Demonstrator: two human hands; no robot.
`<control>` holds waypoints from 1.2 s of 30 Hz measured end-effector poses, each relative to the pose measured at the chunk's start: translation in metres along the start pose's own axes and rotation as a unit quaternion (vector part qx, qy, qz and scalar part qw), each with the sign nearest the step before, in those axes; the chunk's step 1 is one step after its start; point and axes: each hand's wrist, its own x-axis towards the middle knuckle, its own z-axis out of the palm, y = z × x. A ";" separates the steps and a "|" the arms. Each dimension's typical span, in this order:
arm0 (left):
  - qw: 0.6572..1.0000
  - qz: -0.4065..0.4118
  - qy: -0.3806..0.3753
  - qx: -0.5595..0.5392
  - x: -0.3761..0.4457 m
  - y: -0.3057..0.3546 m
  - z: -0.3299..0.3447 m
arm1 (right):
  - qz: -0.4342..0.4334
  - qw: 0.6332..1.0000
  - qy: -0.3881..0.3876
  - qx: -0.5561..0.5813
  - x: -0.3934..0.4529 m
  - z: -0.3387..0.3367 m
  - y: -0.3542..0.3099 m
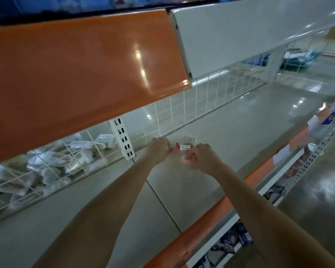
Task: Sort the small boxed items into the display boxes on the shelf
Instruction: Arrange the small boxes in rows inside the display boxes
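1. Red-and-white small cartons point(179, 148) lie on the grey shelf point(230, 132), between the fingertips of both hands.
2. Left hand point(157, 149): fingers curled at the left end of the row; whether it actually holds anything cannot be told.
3. Right hand point(202, 158): fingers arched over the right end, grasp unclear.
4. Judged light, stiff card; pinch across the short sides.
5. White wire grid point(182, 111) stands just beyond the fingertips.
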 end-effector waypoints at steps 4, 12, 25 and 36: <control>0.995 0.000 0.063 -0.077 -0.037 -0.001 -0.009 | 0.026 0.989 0.034 0.144 -0.011 0.005 -0.003; 0.972 -0.069 0.115 -0.194 -0.165 -0.039 -0.061 | -0.016 0.934 0.007 0.357 -0.038 0.009 -0.071; 0.939 -0.213 0.219 -0.159 -0.444 -0.135 -0.143 | -0.210 0.851 -0.304 0.373 -0.093 0.053 -0.307; 0.909 -0.303 0.250 -0.136 -0.644 -0.238 -0.190 | -0.311 0.837 -0.338 0.298 -0.160 0.112 -0.513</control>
